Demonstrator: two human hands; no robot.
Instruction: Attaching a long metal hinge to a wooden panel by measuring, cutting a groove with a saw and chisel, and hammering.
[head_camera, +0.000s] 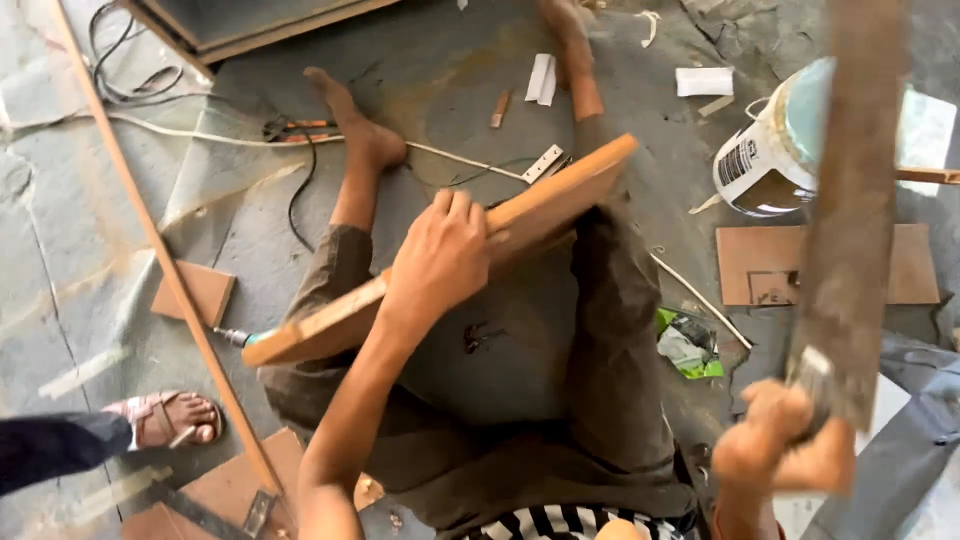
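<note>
The right hand (785, 435) clenches a blurred flat tool's handle (845, 230), raised. The left hand (440, 255) grips a wooden board (550, 195) across the lap, above the stone floor (60, 230).

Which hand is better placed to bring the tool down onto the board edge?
Right, probably. The right hand already grips the long flat tool, raised beside the board. The left hand is clamped over the board's edge, steadying it across the lap, so it isn't free.
</note>
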